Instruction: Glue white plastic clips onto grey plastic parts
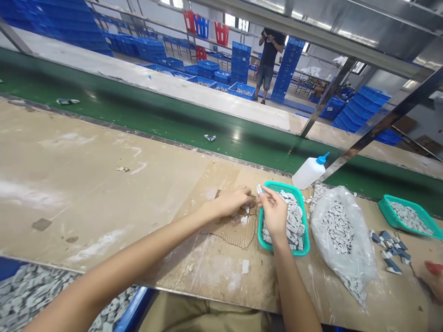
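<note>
My right hand pinches a small white plastic piece between thumb and fingertips, above the left rim of a green basket. Many small grey-white plastic pieces fill that basket. Just to the left, my left hand is low over the cardboard-covered table, its fingers curled downward and pressed together. Whatever they grip is hidden from this side. Torn cardboard and white scraps lie below the left fingers.
Right of the basket are a white bottle with a blue cap, a clear bag of small pieces, dark-and-white parts and another green basket. Another person's hand shows at right. A green conveyor belt runs behind.
</note>
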Action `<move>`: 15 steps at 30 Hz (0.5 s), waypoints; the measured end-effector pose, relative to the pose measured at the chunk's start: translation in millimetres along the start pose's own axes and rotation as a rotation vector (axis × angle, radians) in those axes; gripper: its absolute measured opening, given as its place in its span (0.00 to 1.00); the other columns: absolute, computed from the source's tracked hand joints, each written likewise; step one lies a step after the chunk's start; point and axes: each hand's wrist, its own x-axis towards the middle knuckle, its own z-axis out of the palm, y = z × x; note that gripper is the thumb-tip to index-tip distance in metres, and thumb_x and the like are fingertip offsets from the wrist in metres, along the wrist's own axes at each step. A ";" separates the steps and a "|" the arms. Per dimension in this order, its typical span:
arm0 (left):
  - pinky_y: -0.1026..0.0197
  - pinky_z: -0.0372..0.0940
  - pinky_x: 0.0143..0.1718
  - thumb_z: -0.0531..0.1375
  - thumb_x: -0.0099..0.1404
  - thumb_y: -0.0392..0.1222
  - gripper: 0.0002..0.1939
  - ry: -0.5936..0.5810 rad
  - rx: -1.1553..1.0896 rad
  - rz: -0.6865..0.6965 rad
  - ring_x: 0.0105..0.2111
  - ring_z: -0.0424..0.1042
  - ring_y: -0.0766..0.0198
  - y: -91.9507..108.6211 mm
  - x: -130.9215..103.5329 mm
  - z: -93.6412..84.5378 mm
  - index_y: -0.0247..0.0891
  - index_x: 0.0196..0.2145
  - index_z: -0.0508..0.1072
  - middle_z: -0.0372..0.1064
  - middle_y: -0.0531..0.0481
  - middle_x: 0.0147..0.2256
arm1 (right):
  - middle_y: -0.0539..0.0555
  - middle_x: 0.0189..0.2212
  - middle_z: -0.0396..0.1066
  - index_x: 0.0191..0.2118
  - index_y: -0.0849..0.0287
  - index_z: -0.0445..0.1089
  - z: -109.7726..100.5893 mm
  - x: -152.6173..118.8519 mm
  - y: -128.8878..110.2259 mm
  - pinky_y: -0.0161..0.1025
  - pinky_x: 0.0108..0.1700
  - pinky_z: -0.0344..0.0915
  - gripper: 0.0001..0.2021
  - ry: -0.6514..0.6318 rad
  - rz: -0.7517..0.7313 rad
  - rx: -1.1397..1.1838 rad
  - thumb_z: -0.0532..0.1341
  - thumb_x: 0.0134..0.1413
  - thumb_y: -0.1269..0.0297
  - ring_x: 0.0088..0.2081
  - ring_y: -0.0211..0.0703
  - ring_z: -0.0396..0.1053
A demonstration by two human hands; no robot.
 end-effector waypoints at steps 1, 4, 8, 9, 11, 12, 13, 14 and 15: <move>0.61 0.56 0.36 0.54 0.60 0.27 0.09 -0.001 -0.002 0.012 0.37 0.64 0.57 -2.3 2.0 1.6 0.36 0.31 0.73 0.65 0.47 0.33 | 0.55 0.32 0.77 0.48 0.62 0.75 -0.2 0.0 0.2 0.40 0.36 0.72 0.20 -0.003 -0.004 0.000 0.64 0.53 0.54 0.31 0.42 0.72; 0.61 0.57 0.37 0.53 0.60 0.27 0.09 -0.002 -0.020 0.043 0.37 0.63 0.58 -8.2 5.5 3.6 0.35 0.30 0.71 0.64 0.48 0.32 | 0.56 0.32 0.77 0.48 0.63 0.75 -1.1 0.2 0.6 0.40 0.36 0.72 0.20 -0.007 -0.008 -0.010 0.64 0.54 0.55 0.31 0.42 0.73; 0.62 0.59 0.42 0.52 0.57 0.23 0.12 0.033 -0.091 0.057 0.39 0.64 0.60 -12.3 2.4 -0.3 0.34 0.34 0.70 0.66 0.47 0.35 | 0.54 0.29 0.76 0.49 0.64 0.75 -2.0 0.6 0.2 0.39 0.34 0.70 0.21 0.008 0.001 -0.019 0.64 0.54 0.56 0.30 0.41 0.72; 0.62 0.59 0.43 0.52 0.57 0.22 0.13 0.047 -0.116 0.054 0.39 0.64 0.60 -12.9 0.8 -1.7 0.34 0.35 0.70 0.67 0.46 0.36 | 0.54 0.29 0.76 0.49 0.64 0.75 -2.2 0.6 0.0 0.38 0.34 0.70 0.21 0.014 0.003 -0.021 0.64 0.53 0.55 0.30 0.41 0.71; 0.62 0.60 0.45 0.51 0.58 0.23 0.13 0.078 -0.183 0.032 0.39 0.65 0.60 -13.9 -2.6 -3.7 0.34 0.35 0.70 0.67 0.46 0.36 | 0.54 0.29 0.76 0.49 0.64 0.75 -2.6 0.7 0.0 0.38 0.33 0.69 0.21 0.028 0.007 -0.025 0.64 0.53 0.55 0.29 0.41 0.71; 0.61 0.60 0.45 0.51 0.58 0.23 0.12 0.094 -0.219 0.017 0.39 0.65 0.60 -14.5 -4.0 -4.1 0.34 0.35 0.70 0.67 0.46 0.36 | 0.54 0.30 0.76 0.49 0.64 0.75 -2.8 0.7 0.1 0.38 0.33 0.69 0.22 0.033 0.009 -0.029 0.64 0.53 0.55 0.29 0.41 0.70; 0.61 0.61 0.45 0.51 0.58 0.24 0.12 0.109 -0.252 -0.001 0.39 0.66 0.60 -15.1 -5.1 -4.2 0.35 0.34 0.70 0.67 0.46 0.35 | 0.54 0.30 0.76 0.49 0.64 0.75 -3.1 0.8 0.2 0.38 0.33 0.69 0.22 0.038 0.012 -0.033 0.64 0.53 0.54 0.29 0.41 0.70; 0.61 0.61 0.45 0.51 0.58 0.24 0.12 0.125 -0.278 -0.020 0.39 0.66 0.60 -15.9 -6.0 -4.1 0.35 0.34 0.70 0.66 0.46 0.36 | 0.54 0.29 0.76 0.49 0.64 0.75 -3.3 0.8 0.3 0.39 0.33 0.69 0.22 0.040 0.016 -0.037 0.64 0.53 0.54 0.28 0.41 0.70; 0.60 0.62 0.45 0.51 0.59 0.25 0.12 0.141 -0.292 -0.039 0.40 0.66 0.60 -16.7 -6.5 -3.8 0.34 0.34 0.71 0.65 0.46 0.37 | 0.54 0.29 0.75 0.49 0.64 0.75 -3.5 0.9 0.3 0.39 0.33 0.69 0.22 0.040 0.018 -0.040 0.64 0.53 0.54 0.28 0.41 0.70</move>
